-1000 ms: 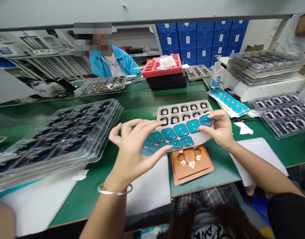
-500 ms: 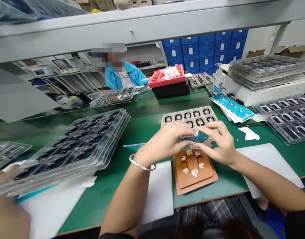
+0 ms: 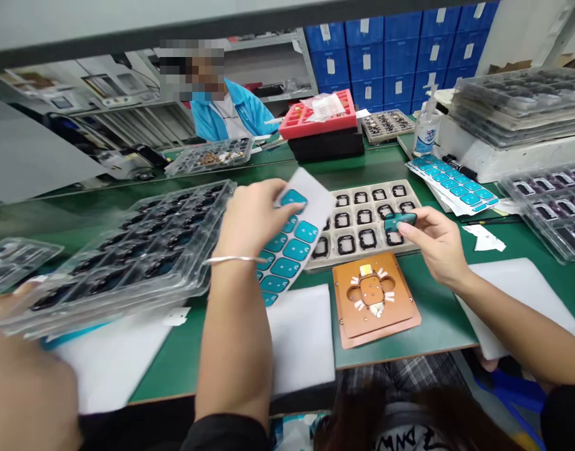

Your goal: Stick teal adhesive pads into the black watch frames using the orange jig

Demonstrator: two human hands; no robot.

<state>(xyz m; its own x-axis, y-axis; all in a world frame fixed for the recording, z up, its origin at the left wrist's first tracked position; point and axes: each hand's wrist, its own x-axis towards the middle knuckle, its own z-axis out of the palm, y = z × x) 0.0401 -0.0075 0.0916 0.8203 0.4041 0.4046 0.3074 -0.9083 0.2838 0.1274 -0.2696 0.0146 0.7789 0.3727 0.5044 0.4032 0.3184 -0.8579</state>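
Observation:
My left hand [image 3: 252, 216], with a bracelet at the wrist, grips a white sheet [image 3: 318, 194] that bears rows of teal stickers. Between the thumb and fingers of my right hand [image 3: 433, 241] is a single teal sticker [image 3: 399, 221], held over the right part of a beige tray [image 3: 351, 255] with black frames in its pockets. Nearer the table edge lies an orange fixture [image 3: 379, 322], with a squarish raised middle, white strips around it and a yellow piece at its top. Neither hand touches the fixture.
At the left, another person's hand [image 3: 29, 376] is at stacked clear trays [image 3: 175, 282]. White foam sheets [image 3: 306, 338] flank the fixture. A bottle [image 3: 426, 131], teal sticker sheets [image 3: 456, 186] and stacked trays [image 3: 517, 106] stand right. A person in blue [image 3: 240, 109] sits opposite.
My hands have moved apart. The left has carried the sticker sheet leftward; the right has moved right with one teal sticker. The beige tray and fixture show more fully, and the view has shifted.

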